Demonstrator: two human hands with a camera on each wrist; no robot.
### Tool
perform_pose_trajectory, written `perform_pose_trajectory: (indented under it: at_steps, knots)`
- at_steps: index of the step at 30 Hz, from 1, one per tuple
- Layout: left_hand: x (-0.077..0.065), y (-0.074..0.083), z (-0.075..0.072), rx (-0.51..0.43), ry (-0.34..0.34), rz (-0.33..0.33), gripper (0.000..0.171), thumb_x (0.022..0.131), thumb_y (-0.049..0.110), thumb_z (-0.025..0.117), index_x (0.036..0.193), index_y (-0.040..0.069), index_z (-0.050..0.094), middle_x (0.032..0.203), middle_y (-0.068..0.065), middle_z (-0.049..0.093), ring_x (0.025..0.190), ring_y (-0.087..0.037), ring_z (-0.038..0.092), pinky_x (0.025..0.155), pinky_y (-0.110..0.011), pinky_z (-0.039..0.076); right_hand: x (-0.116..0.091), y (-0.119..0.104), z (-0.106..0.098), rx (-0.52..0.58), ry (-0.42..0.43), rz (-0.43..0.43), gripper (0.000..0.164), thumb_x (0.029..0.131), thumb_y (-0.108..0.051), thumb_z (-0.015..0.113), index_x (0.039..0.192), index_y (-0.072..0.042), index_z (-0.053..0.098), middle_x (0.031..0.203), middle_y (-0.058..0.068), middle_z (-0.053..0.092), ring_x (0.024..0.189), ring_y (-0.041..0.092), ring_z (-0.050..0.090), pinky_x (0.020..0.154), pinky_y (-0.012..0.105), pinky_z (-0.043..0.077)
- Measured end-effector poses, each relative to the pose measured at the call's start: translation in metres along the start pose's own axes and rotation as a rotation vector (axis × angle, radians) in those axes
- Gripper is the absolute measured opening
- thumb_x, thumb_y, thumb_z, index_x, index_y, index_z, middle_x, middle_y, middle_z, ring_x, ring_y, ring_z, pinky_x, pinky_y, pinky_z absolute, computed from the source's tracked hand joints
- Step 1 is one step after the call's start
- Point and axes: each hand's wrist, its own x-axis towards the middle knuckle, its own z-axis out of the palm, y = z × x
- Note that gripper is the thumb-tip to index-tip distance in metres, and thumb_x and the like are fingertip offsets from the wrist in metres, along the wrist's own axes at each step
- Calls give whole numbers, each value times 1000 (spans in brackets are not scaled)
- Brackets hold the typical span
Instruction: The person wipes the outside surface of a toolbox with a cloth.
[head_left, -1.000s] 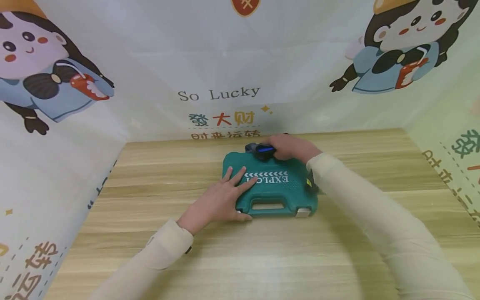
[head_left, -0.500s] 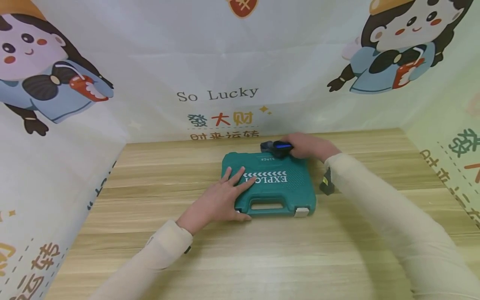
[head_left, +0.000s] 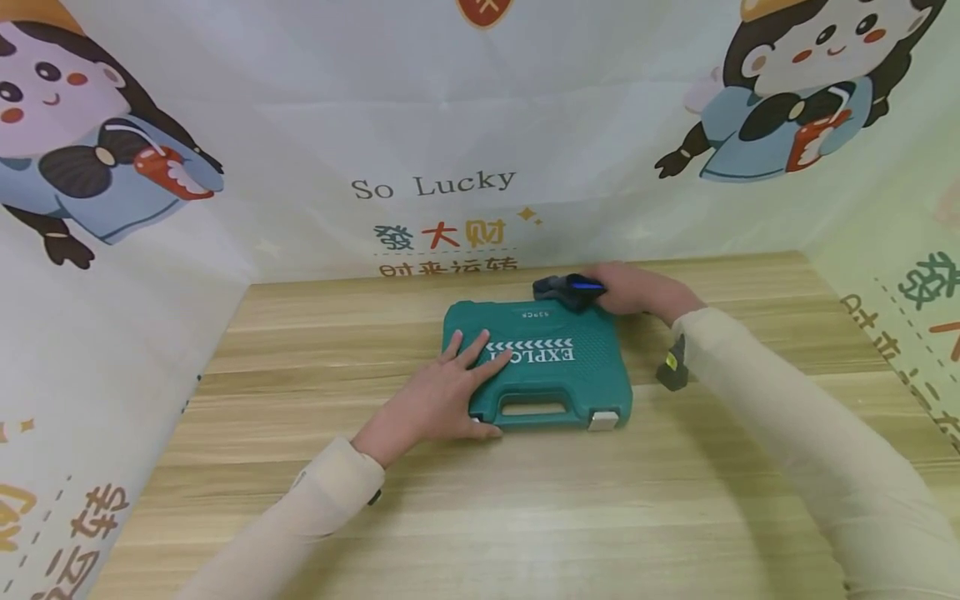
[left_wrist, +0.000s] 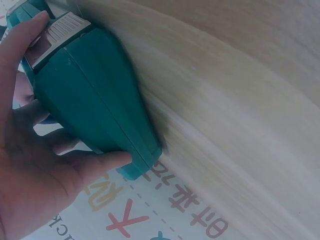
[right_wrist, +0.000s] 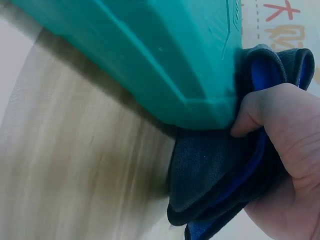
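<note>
A green plastic tool case (head_left: 592, 371) lies flat on the wooden table, its handle and metal latch (head_left: 603, 421) facing the near side. My left hand (head_left: 442, 396) rests spread on the lid's left part, fingers straight, with the thumb at the near edge; the left wrist view shows that thumb over a latch (left_wrist: 60, 37). At the far right corner, my right hand (head_left: 641, 290) grips a folded dark grey cloth (right_wrist: 210, 172) with blue inner faces. The cloth lies against the case's far edge and corner, the thumb on its upper folds.
Printed white fabric (head_left: 315, 142) with cartoon figures and lettering rises behind the table and along both sides. The bare wooden tabletop (head_left: 525, 508) extends in front of the case. A dark wrist device (head_left: 672, 367) hangs below the right sleeve.
My right hand has slid the cloth rightward along the far edge of the case toward its corner, uncovering small lettering there. My left hand stays in place on the lid.
</note>
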Motion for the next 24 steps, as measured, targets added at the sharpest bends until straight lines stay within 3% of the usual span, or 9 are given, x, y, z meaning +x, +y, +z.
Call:
perform_pose_trajectory:
  at_steps: [5, 12, 18, 24]
  knots:
    - [1, 0, 0, 8, -5, -3, 100, 69, 72, 61, 148, 30, 16, 152, -13, 8, 131, -47, 6, 88, -52, 41, -9, 8, 4, -1, 32, -12, 24, 86, -4, 54, 110, -3, 58, 101, 10, 58, 88, 25, 50, 87, 45, 41]
    - [1, 0, 0, 15, 2, -6, 100, 69, 72, 60, 148, 30, 16, 152, -12, 9, 131, -47, 7, 87, -53, 41, -21, 15, 8, 69, 50, -10, 41, 87, -3, 52, 128, -2, 49, 112, 16, 57, 91, 25, 51, 88, 46, 41]
    - [0, 0, 0, 14, 5, 1, 100, 69, 72, 60, 148, 29, 17, 152, -12, 9, 131, -47, 7, 86, -52, 43, -29, 17, 19, 92, 132, -51, 40, 86, -2, 51, 125, 3, 48, 112, 21, 57, 94, 29, 52, 89, 48, 40]
    - [1, -1, 1, 8, 10, 4, 100, 69, 72, 60, 148, 29, 17, 152, -13, 9, 131, -47, 7, 85, -52, 43, -37, 16, 28, 151, 185, 1, 40, 87, -2, 52, 125, 7, 46, 114, 23, 55, 100, 31, 51, 93, 50, 37]
